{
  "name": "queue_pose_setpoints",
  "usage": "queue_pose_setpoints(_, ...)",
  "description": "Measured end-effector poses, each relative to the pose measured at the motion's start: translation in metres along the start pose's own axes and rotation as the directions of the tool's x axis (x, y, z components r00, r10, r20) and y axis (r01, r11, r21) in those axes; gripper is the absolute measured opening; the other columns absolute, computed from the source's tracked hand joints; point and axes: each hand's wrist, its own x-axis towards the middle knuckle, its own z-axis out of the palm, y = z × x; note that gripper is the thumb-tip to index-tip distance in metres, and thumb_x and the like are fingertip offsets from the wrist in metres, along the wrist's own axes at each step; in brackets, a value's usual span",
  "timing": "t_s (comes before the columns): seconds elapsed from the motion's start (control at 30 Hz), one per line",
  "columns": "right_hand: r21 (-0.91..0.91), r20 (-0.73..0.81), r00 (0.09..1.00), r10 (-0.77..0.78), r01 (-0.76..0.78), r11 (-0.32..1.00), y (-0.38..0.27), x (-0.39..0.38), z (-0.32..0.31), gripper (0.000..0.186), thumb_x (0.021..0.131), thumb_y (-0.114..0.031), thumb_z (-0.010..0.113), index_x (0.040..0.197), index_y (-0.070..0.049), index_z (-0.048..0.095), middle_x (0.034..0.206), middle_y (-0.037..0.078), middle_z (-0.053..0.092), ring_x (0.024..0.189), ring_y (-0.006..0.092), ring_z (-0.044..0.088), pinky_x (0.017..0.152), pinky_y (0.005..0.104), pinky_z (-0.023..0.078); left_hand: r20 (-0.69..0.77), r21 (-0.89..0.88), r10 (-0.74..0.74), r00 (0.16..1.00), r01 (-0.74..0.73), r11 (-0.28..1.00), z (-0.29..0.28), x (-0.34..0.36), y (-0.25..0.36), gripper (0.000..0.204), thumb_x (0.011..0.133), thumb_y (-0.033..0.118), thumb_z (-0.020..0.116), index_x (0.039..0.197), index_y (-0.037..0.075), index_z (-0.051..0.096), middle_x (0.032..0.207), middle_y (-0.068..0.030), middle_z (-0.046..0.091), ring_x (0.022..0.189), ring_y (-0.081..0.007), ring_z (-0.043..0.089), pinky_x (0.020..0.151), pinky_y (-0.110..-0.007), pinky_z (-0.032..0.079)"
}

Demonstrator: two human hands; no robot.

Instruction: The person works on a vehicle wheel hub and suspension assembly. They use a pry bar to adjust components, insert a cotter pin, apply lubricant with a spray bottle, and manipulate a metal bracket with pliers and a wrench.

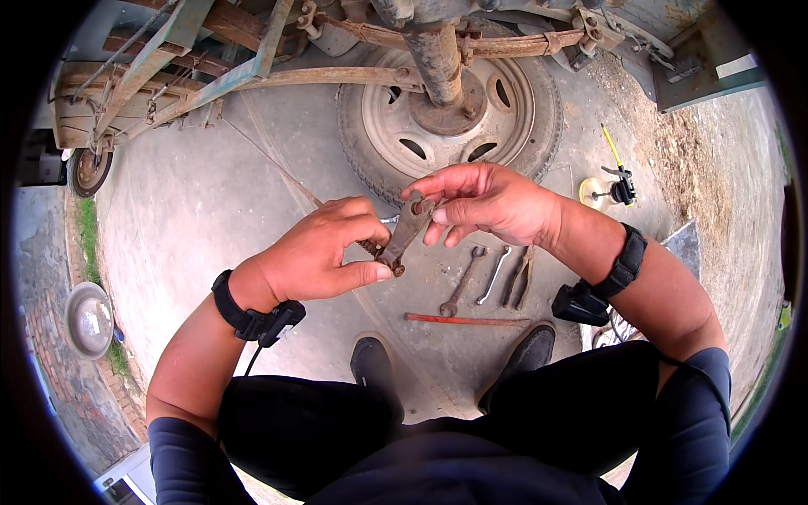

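Observation:
Between my hands, above the concrete floor, is a small rusty metal link (410, 227), its exact kind unclear. My left hand (324, 244) pinches its lower end between thumb and fingers. A ribbed piece, perhaps a threaded bolt or a spring, shows partly under those fingers. My right hand (497, 206) grips the upper end, thumb against the side and index finger over the top. Below on the floor lie a rusty open-end wrench (463, 282), a slim shiny wrench (494, 276) and a pair of pliers (518, 278). A red bar (467, 320) lies nearer my shoes.
Ahead lies a large wheel (450, 109) with a rusty axle (433, 67) and leaf springs (522, 44) over it. A rusty frame (168, 76) stands upper left. An oil can with a yellow spout (619, 185) is at right, a metal basin (89, 321) at far left.

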Motion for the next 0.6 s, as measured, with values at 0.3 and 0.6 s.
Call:
queue_pose_setpoints(0.3,-0.042,0.03,1.0,0.009,-0.008,0.999,-0.004,-0.002,0.007,0.044,0.096,-0.01,0.069,0.138,-0.007,0.058,0.117,0.003,0.064,0.099,0.0174,0.073,0.08,0.0278,0.058,0.006,-0.003,-0.029,1.0,0.029,1.0,-0.001,0.0,0.001,0.03,0.085,0.03,0.08,0.099,0.006,0.069,0.092,-0.0098,0.06,0.091,-0.0297,0.06,0.082,-0.04,0.048)
queue_pose_setpoints(0.6,-0.214,-0.051,0.985,0.162,-0.17,0.962,0.011,0.004,0.0,0.041,0.096,-0.019,0.072,0.133,-0.008,0.059,0.11,0.0,0.063,0.095,0.0141,0.07,0.081,0.0284,0.056,0.023,-0.116,-0.09,0.996,0.092,0.989,-0.009,-0.001,0.004,0.03,0.083,0.022,0.084,0.102,0.004,0.069,0.096,-0.009,0.062,0.095,-0.0265,0.061,0.085,-0.037,0.05)
